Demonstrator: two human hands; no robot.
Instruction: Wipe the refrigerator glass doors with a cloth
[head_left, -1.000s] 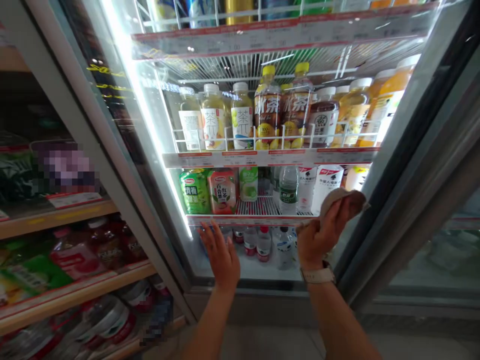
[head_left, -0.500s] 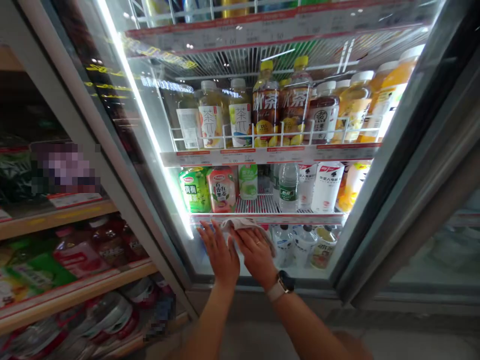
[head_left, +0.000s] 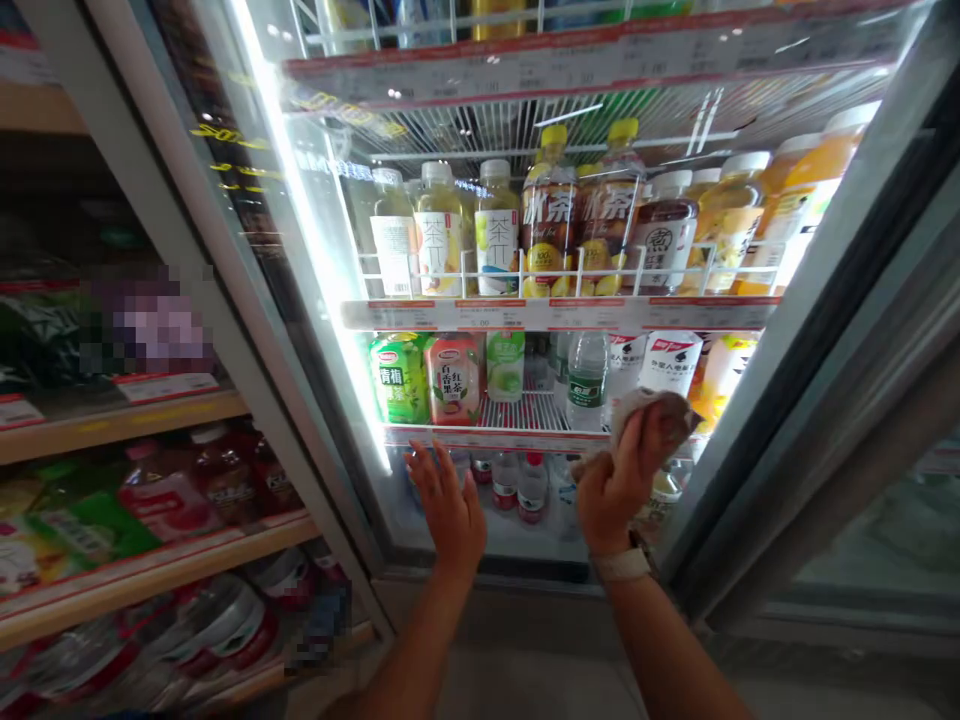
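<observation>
My right hand grips a crumpled, light-coloured cloth, its fingers pressing it against the glass door of a drinks fridge, low on the right. Part of the cloth hangs out to the left of the fingers. Lower left, my left hand is open with fingers spread, at the glass and holding nothing. Behind the glass near the cloth stand a white-labelled bottle and a clear water bottle. Above my left hand are a green drink bottle and a red one.
Metal door frames border the glass on the right. A bright light strip runs down the left side. Bottles of tea line the middle fridge shelf. To the left, wooden shelves hold more packaged drinks.
My right hand has moved right and slightly up across the glass with the cloth, away from my left hand. The cloth is now bunched. My left hand has hardly moved.
</observation>
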